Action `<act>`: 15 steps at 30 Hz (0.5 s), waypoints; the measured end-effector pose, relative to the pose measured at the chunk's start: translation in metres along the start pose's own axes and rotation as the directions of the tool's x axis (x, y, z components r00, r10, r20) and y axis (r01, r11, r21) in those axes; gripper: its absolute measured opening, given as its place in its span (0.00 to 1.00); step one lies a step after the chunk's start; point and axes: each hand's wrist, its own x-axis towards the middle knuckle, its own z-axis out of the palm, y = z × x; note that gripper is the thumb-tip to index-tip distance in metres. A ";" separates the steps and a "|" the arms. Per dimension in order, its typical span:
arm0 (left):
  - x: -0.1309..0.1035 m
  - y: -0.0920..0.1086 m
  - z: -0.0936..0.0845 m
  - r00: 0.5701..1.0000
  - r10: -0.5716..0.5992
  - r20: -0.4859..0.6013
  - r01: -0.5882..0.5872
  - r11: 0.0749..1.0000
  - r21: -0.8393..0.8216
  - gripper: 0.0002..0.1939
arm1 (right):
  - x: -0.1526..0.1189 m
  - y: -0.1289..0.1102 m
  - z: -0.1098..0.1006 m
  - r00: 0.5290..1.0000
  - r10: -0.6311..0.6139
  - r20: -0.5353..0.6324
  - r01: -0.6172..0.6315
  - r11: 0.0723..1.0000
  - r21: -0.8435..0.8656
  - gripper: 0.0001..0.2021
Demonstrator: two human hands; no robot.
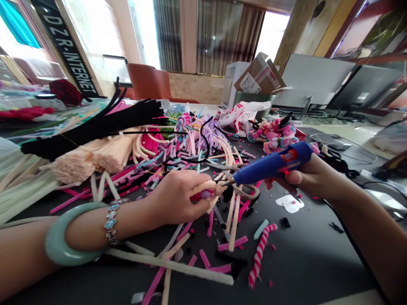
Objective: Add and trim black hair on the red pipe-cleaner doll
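My left hand is closed around a small craft piece made of cream, pink and purple pipe cleaners; its far side is hidden by my fingers. In my right hand is a blue hot glue gun, with a red light glowing near the grip. Its metal nozzle points left and meets, or nearly meets, the right end of the craft piece. Just behind the nozzle lie open scissors. A red-and-white twisted pipe cleaner rests on the dark table below.
Black pipe cleaners lie in a bundle over cream bundles at left. Cut pieces in pink, cream and black litter the middle. Farther back are a white plastic bag, a cardboard box and monitors. Dried glue sits right of centre.
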 end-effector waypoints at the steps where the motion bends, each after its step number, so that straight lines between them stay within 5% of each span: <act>1: 0.000 -0.001 0.000 1.000 -0.003 0.009 0.003 1.000 0.001 0.04 | 0.000 -0.001 0.001 1.000 -0.001 -0.011 0.001 1.000 -0.006 0.25; 15: -0.001 0.000 0.001 0.998 -0.021 0.065 0.020 1.000 0.017 0.06 | -0.003 -0.006 0.000 0.989 0.130 -0.067 -0.139 0.978 -0.155 0.28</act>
